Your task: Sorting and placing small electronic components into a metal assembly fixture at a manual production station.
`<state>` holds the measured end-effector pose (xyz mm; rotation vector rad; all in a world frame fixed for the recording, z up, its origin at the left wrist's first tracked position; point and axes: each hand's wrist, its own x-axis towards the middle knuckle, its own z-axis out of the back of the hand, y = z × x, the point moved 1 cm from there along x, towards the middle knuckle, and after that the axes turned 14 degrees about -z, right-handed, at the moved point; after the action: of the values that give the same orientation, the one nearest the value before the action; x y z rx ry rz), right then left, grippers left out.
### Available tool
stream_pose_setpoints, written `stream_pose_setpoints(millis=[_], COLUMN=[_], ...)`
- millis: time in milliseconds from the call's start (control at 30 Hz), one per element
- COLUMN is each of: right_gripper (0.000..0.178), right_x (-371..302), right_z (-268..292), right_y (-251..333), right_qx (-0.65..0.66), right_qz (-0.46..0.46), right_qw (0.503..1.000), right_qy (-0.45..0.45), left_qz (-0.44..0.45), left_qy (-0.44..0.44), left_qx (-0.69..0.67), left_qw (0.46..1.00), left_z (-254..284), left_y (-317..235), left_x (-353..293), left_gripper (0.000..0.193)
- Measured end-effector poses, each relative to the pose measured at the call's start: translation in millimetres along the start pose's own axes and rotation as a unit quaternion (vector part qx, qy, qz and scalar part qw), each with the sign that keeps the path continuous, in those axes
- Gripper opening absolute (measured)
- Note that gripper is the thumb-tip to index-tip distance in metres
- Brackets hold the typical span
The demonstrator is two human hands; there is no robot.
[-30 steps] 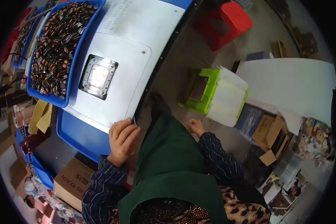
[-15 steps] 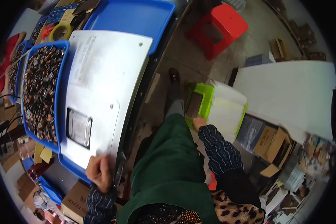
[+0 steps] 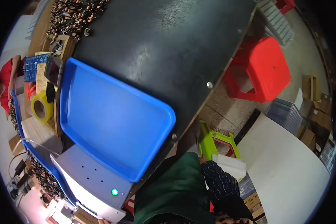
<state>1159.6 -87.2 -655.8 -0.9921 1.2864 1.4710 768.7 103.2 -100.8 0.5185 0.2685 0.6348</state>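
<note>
At the lower edge, only a sliver of my left hand [image 3: 103, 221] shows beside the silver metal machine [image 3: 78, 164], which has a lit green button; its fingers are mostly out of view. My right hand [image 3: 202, 159] is closed at the near edge of a lime-green plastic stool [image 3: 208, 145], partly covered by my striped sleeve. A white sheet or pad [image 3: 229, 166] lies over part of the stool. An empty blue tray [image 3: 117, 119] rests on the dark table just beyond the machine.
A heap of small copper-and-black parts [image 3: 72, 16] lies on the dark table [image 3: 168, 48]. Yellow tape [image 3: 42, 107] sits left of the tray. A red stool [image 3: 267, 71] and a large white board [image 3: 283, 160] stand to the right. A person in red [image 3: 5, 86] is at far left.
The view has swung toward the far end of the table, bringing the blue tray and heap of parts into sight. My left hand has slid almost out of view; my right stays at the stool.
</note>
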Motion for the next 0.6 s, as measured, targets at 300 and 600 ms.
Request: stream_pose_setpoints(millis=[300,600], right_gripper=[0.033,0.032], right_x=[22,-71], right_z=[162,206], right_y=[104,55], right_qx=[0.072,0.146], right_qz=[-0.050,-0.150], right_qw=[0.981,0.913], right_qy=[-0.174,-0.350], left_qz=[0.053,0.189], left_qy=[0.154,0.153], left_qx=[-0.124,-0.284], left_qw=[0.979,0.927], left_z=[12,14], left_y=[5,0], left_x=[-5,14], left_gripper=[0.019,0.011])
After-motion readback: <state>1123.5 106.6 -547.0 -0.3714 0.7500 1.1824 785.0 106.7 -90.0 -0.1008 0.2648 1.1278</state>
